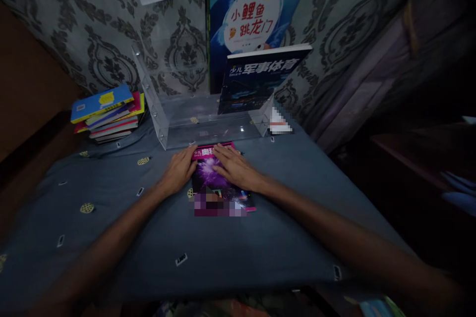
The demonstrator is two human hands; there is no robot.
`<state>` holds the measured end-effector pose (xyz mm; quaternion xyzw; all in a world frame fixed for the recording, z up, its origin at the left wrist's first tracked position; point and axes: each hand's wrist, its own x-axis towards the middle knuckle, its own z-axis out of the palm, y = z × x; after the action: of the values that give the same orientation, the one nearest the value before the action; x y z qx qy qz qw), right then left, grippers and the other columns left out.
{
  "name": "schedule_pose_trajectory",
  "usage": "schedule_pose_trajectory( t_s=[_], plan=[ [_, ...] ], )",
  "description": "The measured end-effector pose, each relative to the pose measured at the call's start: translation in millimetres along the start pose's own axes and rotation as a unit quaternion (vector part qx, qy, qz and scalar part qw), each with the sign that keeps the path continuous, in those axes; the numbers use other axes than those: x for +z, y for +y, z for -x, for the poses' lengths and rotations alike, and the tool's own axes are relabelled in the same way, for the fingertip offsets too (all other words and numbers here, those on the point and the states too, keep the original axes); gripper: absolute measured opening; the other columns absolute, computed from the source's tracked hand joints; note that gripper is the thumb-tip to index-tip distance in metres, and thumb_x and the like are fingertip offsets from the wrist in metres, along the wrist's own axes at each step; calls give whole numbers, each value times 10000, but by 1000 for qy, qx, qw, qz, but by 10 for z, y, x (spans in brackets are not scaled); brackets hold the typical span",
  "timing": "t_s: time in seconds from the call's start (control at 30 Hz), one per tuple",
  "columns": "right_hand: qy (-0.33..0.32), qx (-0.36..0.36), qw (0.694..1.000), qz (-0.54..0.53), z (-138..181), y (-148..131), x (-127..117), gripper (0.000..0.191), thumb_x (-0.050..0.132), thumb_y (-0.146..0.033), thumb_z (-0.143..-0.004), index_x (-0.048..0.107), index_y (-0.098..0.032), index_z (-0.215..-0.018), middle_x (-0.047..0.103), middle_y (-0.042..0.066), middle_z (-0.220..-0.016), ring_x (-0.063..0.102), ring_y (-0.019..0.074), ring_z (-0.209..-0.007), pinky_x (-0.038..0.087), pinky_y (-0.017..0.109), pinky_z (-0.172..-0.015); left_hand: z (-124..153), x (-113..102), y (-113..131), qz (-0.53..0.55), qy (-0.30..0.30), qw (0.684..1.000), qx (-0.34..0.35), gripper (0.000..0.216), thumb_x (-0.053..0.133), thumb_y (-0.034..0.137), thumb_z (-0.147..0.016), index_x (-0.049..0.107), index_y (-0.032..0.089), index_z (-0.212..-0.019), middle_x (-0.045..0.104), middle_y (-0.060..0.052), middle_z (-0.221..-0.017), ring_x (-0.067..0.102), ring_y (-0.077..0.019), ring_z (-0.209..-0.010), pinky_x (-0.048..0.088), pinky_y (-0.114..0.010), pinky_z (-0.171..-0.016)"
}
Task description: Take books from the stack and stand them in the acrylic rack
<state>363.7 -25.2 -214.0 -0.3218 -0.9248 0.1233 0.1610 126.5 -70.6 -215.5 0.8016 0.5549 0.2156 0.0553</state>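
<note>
Purple book (219, 185) under flat hands (208, 168).

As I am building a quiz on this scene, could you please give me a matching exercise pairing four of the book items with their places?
Things:
1. purple book
2. dark blue book
3. stack of books
4. tall blue picture book

Places:
A. leaning inside the clear stand
B. piled at the far left of the cloth
C. upright against the patterned wall
D. flat on the cloth, touched by the left hand and right hand

Pairs: 1-D, 2-A, 3-B, 4-C
</note>
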Motion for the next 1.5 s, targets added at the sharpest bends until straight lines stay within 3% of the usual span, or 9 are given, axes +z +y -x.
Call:
schedule_pose_trajectory(
  t_s=[0.13, 0.33, 0.5, 0.67, 0.83, 1.03, 1.17, 1.3, 1.5],
  plan=[
    [20, 51, 998, -11, 140, 207, -56, 549, 400, -376, -1038, 458, -64, -1486, 427, 223, -1571, 327, 304, -1510, 262, 568, -1236, -9, 4, 7, -7, -4, 1000, -7, 494, 435, 266, -1001, 417, 141, -1479, 557, -155, -1475, 512, -264, -1387, 414, -456, -1150],
    [35, 53, 994, -89, 199, 395, -61, 523, 359, -390, -1046, 463, -154, -1501, 454, 155, -1572, 347, 280, -1504, 265, 574, -1235, 16, 18, 21, -44, -24, 999, 9, 450, 350, 308, -1043, 485, 170, -1449, 485, -127, -1549, 419, -242, -1461, 324, -464, -1206],
    [58, 48, 986, -147, 195, 516, -43, 517, 317, -419, -1054, 438, -235, -1522, 508, 85, -1545, 411, 254, -1471, 325, 548, -1218, 49, -45, 115, -69, -104, 991, 43, 574, 309, 452, -1064, 339, 160, -1558, 319, -145, -1641, 250, -262, -1543, 201, -513, -1244],
    [70, 48, 980, -181, 196, 616, -15, 527, 311, -462, -1049, 444, -263, -1518, 521, 75, -1534, 486, 246, -1415, 368, 537, -1193, 45, -71, 421, -73, -181, 973, 122, 677, 259, 552, -1060, 237, 143, -1598, 230, -153, -1669, 162, -252, -1567, 108, -498, -1265],
    [66, 38, 979, -191, 193, 623, -33, 545, 296, -496, -1048, 446, -260, -1515, 518, 73, -1537, 478, 244, -1422, 369, 532, -1192, 99, 26, 846, -55, -217, 950, 217, 683, 281, 604, -1041, 269, 197, -1590, 240, -120, -1671, 138, -227, -1571, 6, -469, -1272],
    [55, 43, 988, -134, 201, 472, -60, 551, 313, -441, -1046, 447, -168, -1505, 509, 141, -1535, 425, 257, -1461, 340, 527, -1205, 245, 81, 1107, 26, -240, 930, 277, 569, 366, 497, -1059, 297, 272, -1578, 252, -61, -1672, 167, -202, -1565, 40, -480, -1271],
    [44, 46, 997, -48, 221, 309, -61, 509, 380, -367, -1032, 474, -148, -1482, 462, 167, -1565, 341, 278, -1507, 287, 558, -1218, 297, 44, 1120, 104, -222, 939, 240, 497, 465, 407, -1039, 411, 317, -1525, 378, -45, -1620, 294, -208, -1527, 86, -460, -1277],
    [36, 72, 997, -6, 270, 140, -43, 501, 388, -332, -1028, 471, -129, -1479, 421, 194, -1585, 322, 294, -1515, 283, 576, -1212, 333, 26, 1092, 165, -140, 955, 201, 369, 458, 276, -1029, 610, 239, -1363, 607, -106, -1436, 519, -242, -1388, 260, -457, -1234],
    [39, 87, 995, 13, 515, -163, 90, 485, 402, -263, -1010, 491, -131, -1468, 418, 208, -1581, 294, 364, -1516, 310, 615, -1187, 328, -6, 1053, 167, -31, 975, 147, 304, 411, 224, -1019, 705, 192, -1091, 737, -97, -1006, 663, -224, -984, 484, -399, -974]
  ],
)
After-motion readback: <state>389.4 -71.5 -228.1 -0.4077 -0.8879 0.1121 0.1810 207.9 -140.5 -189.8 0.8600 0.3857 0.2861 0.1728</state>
